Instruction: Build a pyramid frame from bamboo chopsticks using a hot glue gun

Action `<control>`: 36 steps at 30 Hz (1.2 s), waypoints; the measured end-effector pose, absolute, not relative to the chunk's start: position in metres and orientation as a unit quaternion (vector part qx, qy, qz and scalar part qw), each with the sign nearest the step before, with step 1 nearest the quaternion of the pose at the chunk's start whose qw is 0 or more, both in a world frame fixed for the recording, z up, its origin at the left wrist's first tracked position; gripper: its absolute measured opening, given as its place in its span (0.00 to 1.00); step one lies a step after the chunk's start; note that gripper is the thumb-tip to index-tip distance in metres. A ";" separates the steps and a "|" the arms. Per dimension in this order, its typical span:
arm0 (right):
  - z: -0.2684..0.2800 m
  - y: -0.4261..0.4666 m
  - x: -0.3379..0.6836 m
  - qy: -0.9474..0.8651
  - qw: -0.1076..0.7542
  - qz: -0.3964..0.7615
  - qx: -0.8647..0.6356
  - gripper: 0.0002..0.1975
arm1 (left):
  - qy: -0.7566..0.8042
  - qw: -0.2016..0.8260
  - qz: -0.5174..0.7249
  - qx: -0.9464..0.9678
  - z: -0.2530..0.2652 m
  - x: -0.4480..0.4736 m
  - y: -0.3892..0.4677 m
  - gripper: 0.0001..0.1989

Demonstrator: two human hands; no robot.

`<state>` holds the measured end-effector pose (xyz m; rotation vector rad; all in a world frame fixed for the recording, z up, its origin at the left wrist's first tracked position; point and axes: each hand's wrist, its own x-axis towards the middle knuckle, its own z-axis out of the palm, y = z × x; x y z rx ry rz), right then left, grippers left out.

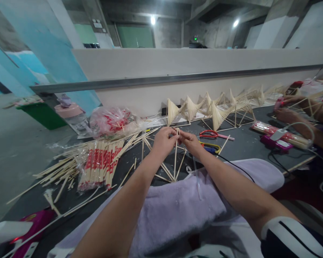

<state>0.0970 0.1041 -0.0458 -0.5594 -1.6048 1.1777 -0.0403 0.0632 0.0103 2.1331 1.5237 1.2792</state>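
A small frame of thin wooden sticks (176, 161) stands on the dark table in front of me. At its top, the fingers of my left hand (163, 140) are closed on a stick joint. From the other side my right hand (191, 142) pinches the same spot, its fingertips meeting those of the left. The exact joint between them is mostly hidden. Just right of my right hand lie red-handled scissors (208, 134) and a yellow-handled tool (212, 147).
Wrapped chopsticks (99, 163) and loose sticks (59, 170) cover the table's left side, near a plastic bag (111, 123) and a bottle (71, 116). Twisted stick models (215, 111) line the back. A purple power strip (277, 142) and a co-worker's hands (289, 111) are at right.
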 end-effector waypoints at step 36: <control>-0.047 0.105 0.098 -0.676 0.510 0.477 -0.234 0.22 | 0.518 0.101 0.425 0.735 0.010 -0.040 0.063 0.02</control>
